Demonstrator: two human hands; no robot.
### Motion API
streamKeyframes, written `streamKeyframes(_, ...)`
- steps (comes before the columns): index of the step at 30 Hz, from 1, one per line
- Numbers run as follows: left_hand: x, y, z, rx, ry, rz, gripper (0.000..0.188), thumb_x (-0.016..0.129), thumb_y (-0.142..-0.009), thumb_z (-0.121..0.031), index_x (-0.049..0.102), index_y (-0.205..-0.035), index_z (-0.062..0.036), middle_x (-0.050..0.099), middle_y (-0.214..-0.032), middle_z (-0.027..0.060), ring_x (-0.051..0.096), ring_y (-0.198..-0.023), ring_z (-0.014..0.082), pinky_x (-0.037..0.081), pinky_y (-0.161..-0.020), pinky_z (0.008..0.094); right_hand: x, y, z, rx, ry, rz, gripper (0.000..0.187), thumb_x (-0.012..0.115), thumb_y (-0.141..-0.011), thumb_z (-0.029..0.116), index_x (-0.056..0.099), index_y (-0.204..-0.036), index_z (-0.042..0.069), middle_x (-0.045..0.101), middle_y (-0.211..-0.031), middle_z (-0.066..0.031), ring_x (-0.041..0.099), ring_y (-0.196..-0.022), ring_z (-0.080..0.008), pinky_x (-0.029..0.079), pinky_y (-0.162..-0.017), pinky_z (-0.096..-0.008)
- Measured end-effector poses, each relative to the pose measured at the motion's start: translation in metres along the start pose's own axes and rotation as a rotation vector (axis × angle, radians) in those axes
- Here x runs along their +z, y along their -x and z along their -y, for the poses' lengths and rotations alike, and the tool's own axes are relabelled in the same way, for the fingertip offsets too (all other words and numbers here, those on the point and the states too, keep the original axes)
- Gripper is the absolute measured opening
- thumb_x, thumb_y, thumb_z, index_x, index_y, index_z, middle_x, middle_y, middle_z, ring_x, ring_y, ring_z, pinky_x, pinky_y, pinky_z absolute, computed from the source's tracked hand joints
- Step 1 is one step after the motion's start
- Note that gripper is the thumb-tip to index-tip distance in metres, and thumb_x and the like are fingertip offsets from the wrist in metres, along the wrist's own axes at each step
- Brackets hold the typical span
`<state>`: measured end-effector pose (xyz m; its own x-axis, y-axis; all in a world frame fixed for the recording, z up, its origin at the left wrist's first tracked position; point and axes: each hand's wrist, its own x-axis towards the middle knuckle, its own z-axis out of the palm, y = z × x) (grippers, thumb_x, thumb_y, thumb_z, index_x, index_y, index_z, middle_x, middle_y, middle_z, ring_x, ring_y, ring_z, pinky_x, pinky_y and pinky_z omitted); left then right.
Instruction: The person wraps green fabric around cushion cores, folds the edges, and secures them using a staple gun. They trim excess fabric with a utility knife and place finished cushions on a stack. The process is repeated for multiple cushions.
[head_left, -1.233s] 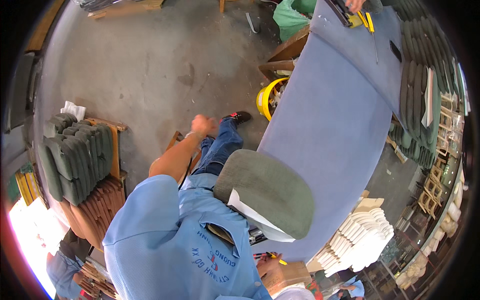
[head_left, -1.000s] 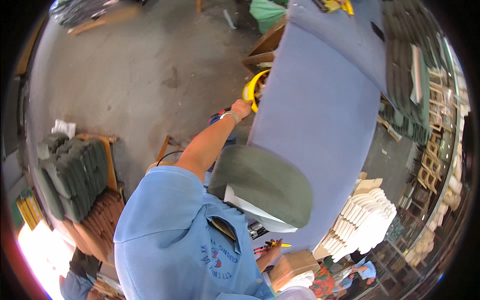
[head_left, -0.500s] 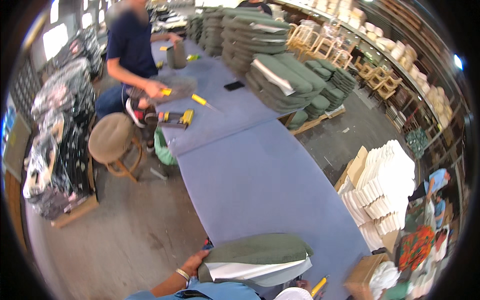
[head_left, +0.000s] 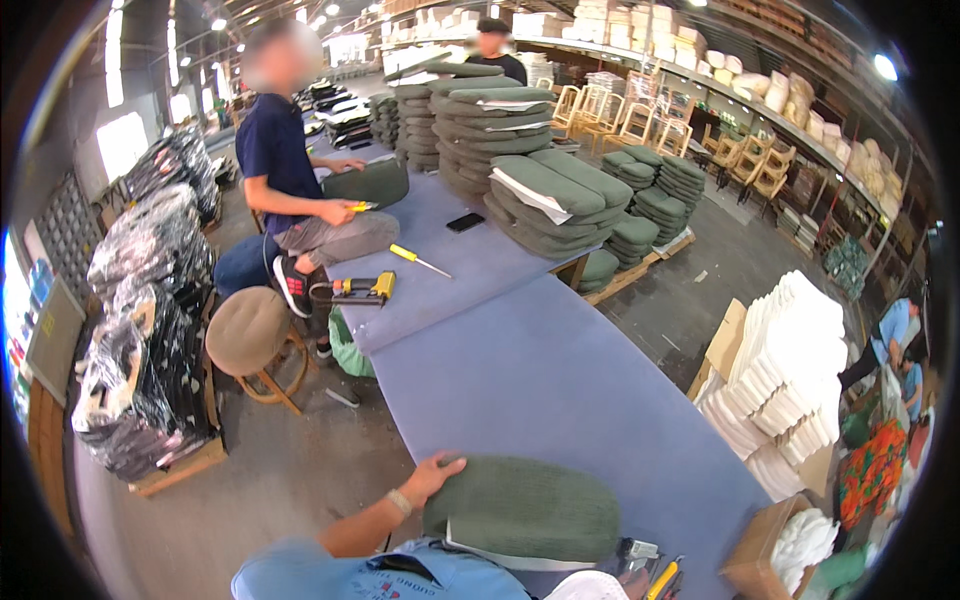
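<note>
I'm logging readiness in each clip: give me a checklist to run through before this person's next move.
1. Left hand at the cushion: ok, at its upper left corner in view.
2. Firm grip there: cannot tell.
3. White sheet fully covered: not ok, it shows along the near edge.
4. Yellow screwdriver apart from the cushion: ok, it lies farther up the table.
5. Nail gun apart from the cushion: ok, also farther up.

room over blue table [head_left: 520, 390] past cushion [head_left: 530, 508]; staple gun [head_left: 371, 289] beyond
</note>
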<state>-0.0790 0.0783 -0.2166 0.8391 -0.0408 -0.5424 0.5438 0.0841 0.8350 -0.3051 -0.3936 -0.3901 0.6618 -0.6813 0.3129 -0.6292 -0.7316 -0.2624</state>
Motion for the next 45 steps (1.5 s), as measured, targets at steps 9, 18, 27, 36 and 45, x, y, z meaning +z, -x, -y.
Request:
streamKeyframes(9, -0.018, -0.088, 0.062, -0.053, -0.159, -0.108, 0.08, 0.072, -0.093, -0.055, 0.056, -0.139, 0.0084, 0.067, -0.13, 0.0186, 0.065, -0.117, 0.0253, 0.053, -0.1, 0.0414, 0.017, 0.023, 0.129, 0.917, -1.538, 0.479, 0.079, 0.048, -0.101, 0.068, 0.048, -0.15, 0.007, 0.053, -0.149, -0.0104, 0.057, -0.127, -0.0284, 0.049, -0.103, -0.0443)
streamKeyframes(18, 0.004, -0.034, 0.015, 0.356, -0.091, 0.01, 0.056, 0.068, -0.1, -0.046, 0.064, -0.12, 0.0063, 0.072, -0.111, 0.0135, 0.061, -0.098, 0.0174, 0.052, -0.091, 0.0368, -0.062, -0.033, 0.2, 0.67, -1.403, 0.516, 0.053, 0.062, -0.104, 0.039, 0.051, -0.148, 0.011, 0.057, -0.146, -0.0094, 0.059, -0.126, -0.025, 0.05, -0.101, -0.0442)
streamKeyframes(27, -0.004, -0.102, 0.068, 0.093, -0.124, 0.005, 0.075, 0.059, -0.1, -0.055, 0.05, -0.146, 0.0034, 0.061, -0.14, 0.0236, 0.058, -0.131, 0.0335, 0.043, -0.111, 0.0407, -0.069, 0.064, 0.303, 0.834, -1.187, 0.889, 0.07, 0.056, -0.099, 0.065, 0.06, -0.13, 0.002, 0.067, -0.12, -0.0161, 0.068, -0.098, -0.0233, 0.056, -0.077, -0.0374)
streamKeyframes(36, -0.005, -0.098, 0.054, 0.046, -0.252, 0.007, 0.075, 0.05, -0.104, -0.057, 0.046, -0.151, 0.0013, 0.057, -0.144, 0.0286, 0.055, -0.134, 0.0408, 0.042, -0.112, 0.045, -0.084, 0.072, 0.354, 0.609, -0.935, 0.93, 0.07, 0.054, -0.101, 0.065, 0.068, -0.083, -0.001, 0.067, -0.07, -0.0075, 0.064, -0.057, -0.0165, 0.051, -0.056, -0.0297)
streamKeyframes(45, 0.036, -0.073, 0.05, 0.004, -0.259, -0.122, 0.058, 0.036, -0.11, -0.049, 0.04, -0.155, -0.011, 0.064, -0.134, 0.0199, 0.065, -0.114, 0.0385, 0.054, -0.092, 0.0507, -0.133, 0.029, 0.334, 0.184, -0.74, 0.82, 0.058, 0.056, -0.106, 0.052, 0.064, -0.076, 0.003, 0.061, -0.065, -0.0039, 0.058, -0.059, -0.0114, 0.047, -0.054, -0.028)
